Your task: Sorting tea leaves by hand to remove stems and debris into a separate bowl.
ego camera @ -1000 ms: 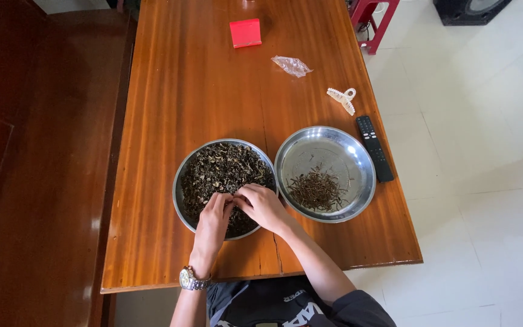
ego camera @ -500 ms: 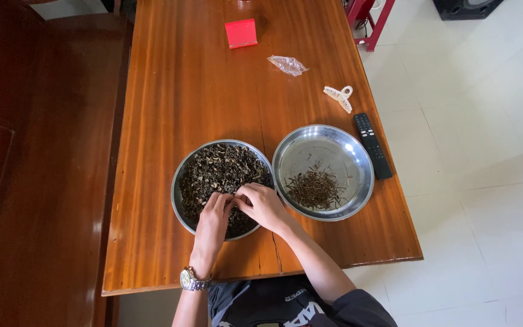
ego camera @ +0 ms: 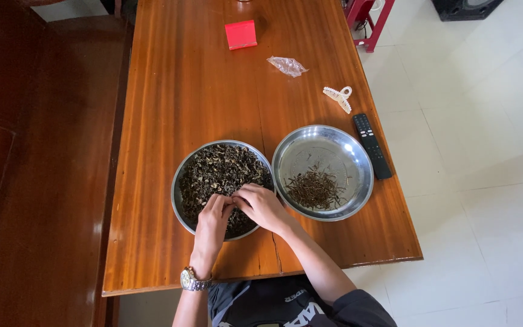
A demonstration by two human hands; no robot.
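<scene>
A round metal plate heaped with dark dried leaves sits at the near middle of the wooden table. My left hand and my right hand rest together on the near side of the heap, fingertips pinched into the leaves and touching each other. A second metal plate stands just to the right, holding a small pile of thin brown stems. A wristwatch is on my left wrist.
A black remote control lies by the table's right edge, a pale hair claw clip beyond it. Farther back are a crumpled clear plastic wrapper and a small red box. A red stool stands on the white tiled floor.
The view has shifted slightly; my hands stay on the leaf heap with only small finger movement.
</scene>
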